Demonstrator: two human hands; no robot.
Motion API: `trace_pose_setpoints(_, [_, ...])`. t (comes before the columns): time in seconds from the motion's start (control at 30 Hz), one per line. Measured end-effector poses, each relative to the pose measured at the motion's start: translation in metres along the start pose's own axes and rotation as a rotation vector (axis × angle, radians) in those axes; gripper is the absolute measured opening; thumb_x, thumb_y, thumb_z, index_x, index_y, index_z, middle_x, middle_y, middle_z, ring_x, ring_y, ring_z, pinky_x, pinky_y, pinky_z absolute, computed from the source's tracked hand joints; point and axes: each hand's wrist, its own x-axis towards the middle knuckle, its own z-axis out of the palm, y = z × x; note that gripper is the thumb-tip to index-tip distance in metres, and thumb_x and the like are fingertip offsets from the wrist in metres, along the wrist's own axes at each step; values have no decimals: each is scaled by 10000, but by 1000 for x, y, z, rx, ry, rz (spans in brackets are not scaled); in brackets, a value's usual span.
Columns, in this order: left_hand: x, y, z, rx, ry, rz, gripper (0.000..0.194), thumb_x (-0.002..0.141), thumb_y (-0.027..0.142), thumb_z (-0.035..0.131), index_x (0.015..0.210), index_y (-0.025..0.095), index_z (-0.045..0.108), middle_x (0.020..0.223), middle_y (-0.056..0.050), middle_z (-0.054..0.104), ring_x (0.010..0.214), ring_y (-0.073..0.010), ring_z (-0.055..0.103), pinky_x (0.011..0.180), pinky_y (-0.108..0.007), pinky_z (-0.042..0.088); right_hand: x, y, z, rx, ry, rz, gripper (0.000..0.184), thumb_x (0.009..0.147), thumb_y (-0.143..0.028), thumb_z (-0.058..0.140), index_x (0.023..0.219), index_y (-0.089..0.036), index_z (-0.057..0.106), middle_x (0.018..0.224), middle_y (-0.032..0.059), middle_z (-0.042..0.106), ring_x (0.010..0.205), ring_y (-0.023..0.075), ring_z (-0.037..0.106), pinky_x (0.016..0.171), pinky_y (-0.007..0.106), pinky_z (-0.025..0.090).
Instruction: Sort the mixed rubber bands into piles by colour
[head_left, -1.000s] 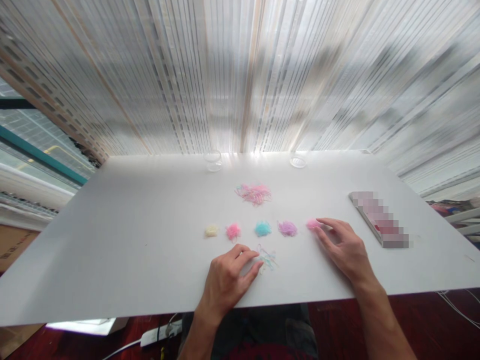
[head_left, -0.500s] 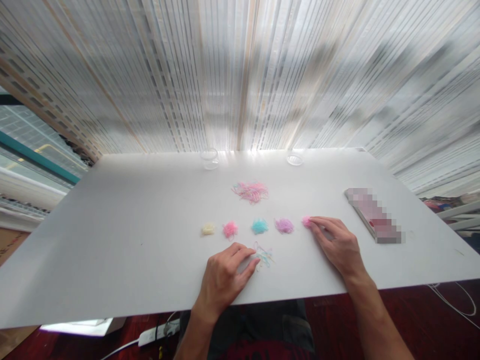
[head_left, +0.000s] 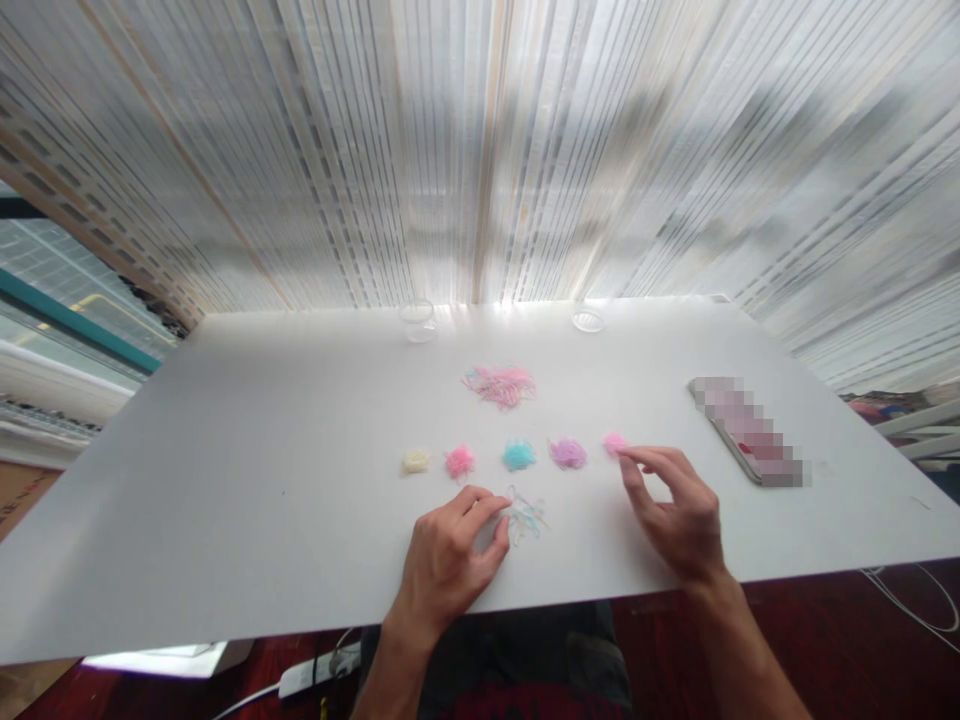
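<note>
L hand (head_left: 456,548) open, thumb & index apart by loose mixed bands (head_left: 528,516); R hand (head_left: 675,510) pinched shut at near edge of lt-pink pile (head_left: 614,443), can't tell if any band's held; tips were further onto it 0.5 s ago. Row, L to R: cream (head_left: 415,461), hot-pink (head_left: 460,461), teal (head_left: 518,455), purple (head_left: 568,453), lt-pink. Flat item (head_left: 746,430) on R: label pixelated, unreadable. Beyond: mixed pile (head_left: 501,386), clear cup (head_left: 418,322), clear lid (head_left: 588,320).

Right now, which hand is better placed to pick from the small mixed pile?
Probably the left hand: its fingertips are beside the small mixed pile, while the right hand is farther off, near the light pink pile.
</note>
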Motion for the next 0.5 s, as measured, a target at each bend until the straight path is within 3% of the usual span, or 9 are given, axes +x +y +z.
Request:
trace_pose_setpoints(0.2, [0,0,1,35,-13,9,194,920,159,639,1080,236,716,951,-1,748,791,-177,741,706,-264,573,-16,-48,26,280,-276,-91,186,986,-112,631,1118,-227,694,929,52,697,867,204,655,757,337,584])
trace_pose_setpoints(0.5, [-1,-3,2,66,-17,38,124,972,247,655,1082,234,712,925,1,730,742,-171,726,646,-263,548,-22,-50,34,262,-469,-45,141,960,-189,689,1101,-205,685,960,69,631,900,231,601,784,387,560])
